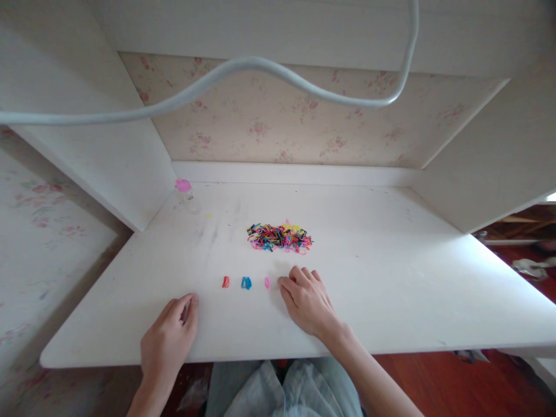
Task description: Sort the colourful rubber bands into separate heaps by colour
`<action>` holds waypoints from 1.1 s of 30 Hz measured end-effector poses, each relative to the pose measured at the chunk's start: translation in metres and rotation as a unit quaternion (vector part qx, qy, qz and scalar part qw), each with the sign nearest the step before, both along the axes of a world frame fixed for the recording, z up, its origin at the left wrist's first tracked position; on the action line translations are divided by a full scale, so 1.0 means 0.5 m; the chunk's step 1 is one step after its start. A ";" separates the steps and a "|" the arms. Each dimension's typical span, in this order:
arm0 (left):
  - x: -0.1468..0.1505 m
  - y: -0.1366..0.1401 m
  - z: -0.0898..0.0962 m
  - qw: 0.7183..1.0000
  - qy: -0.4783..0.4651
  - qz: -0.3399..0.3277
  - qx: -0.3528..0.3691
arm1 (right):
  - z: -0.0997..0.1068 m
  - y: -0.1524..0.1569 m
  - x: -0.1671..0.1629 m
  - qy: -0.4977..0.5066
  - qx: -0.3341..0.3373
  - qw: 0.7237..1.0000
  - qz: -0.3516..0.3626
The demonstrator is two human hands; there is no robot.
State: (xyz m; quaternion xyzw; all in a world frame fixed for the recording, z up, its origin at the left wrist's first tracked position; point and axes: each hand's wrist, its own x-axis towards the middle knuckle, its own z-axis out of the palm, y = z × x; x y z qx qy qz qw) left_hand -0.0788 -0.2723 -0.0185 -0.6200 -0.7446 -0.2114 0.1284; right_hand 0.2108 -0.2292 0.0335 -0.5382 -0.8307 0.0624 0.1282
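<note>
A loose heap of small multicoloured rubber bands (281, 238) lies on the white desk. In front of it, in a spaced row, are a red bunch of bands (226, 282), a blue bunch (246, 282) and a small pink bunch (267, 282). My right hand (306, 298) rests just right of the pink bunch, its fingers curled and thumb and forefinger together at the desk; whatever they hold is hidden. Near the front edge, left of the red bunch, my left hand (169, 333) is closed with thumb against forefinger, and nothing shows in it.
A clear bottle with a pink cap (183, 185) stands at the back left corner of the desk (391, 278). White side panels rise at both sides. A white cable (260, 63) crosses the upper view. My legs are below the front edge.
</note>
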 end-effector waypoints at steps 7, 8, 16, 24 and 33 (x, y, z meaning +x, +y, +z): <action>-0.001 -0.001 0.000 1.000 0.000 0.002 -0.007 | -0.008 0.002 0.005 -0.015 -0.012 1.000 -0.005; 0.001 -0.002 0.002 1.000 0.000 0.006 -0.010 | -0.008 0.000 0.008 -0.007 -0.012 1.000 -0.006; 0.005 -0.003 0.003 1.000 0.013 0.016 -0.016 | -0.026 0.059 0.083 0.104 0.004 0.987 -0.123; 0.006 -0.003 0.004 1.000 0.024 0.007 -0.003 | -0.066 0.127 0.125 0.058 -0.038 0.985 -0.155; 0.003 -0.005 0.001 1.000 0.004 0.012 -0.023 | -0.047 0.101 0.112 0.087 -0.027 0.986 -0.140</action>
